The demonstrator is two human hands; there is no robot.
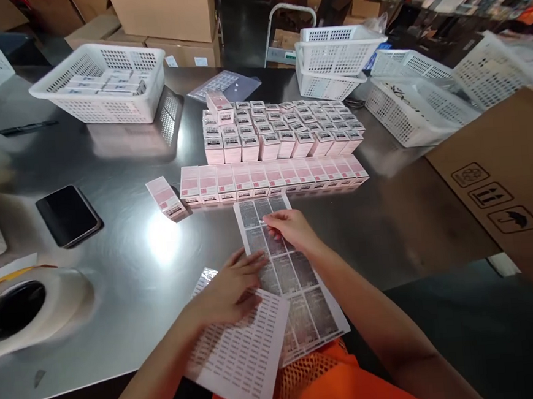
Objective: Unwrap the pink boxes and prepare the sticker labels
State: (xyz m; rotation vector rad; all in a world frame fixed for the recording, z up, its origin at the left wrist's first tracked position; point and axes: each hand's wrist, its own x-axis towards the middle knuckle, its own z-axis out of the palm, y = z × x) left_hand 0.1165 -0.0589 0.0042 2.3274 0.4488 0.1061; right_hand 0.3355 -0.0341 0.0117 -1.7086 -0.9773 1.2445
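Note:
My right hand (291, 229) pinches a small clear-looking label (261, 221) between thumb and forefinger, just above a sheet of large grey labels (303, 319). Fingers spread, my left hand (230, 291) lies across that sheet's left edge and over a white sheet of small printed labels (247, 364), which overlaps it. Beyond the sheets lies a row of pink and white boxes (267, 178) with their broad faces up. Behind it, more such boxes (283, 127) stand packed with barcoded ends up. A single pink box (165, 198) lies to the left of the row.
On the left of the metal table (135, 283) are a phone (69, 215), a tape roll (66, 301) and a pen (28, 128). White baskets (143, 104) stand at the back left and right. A cardboard carton (500, 187) rises at the right edge.

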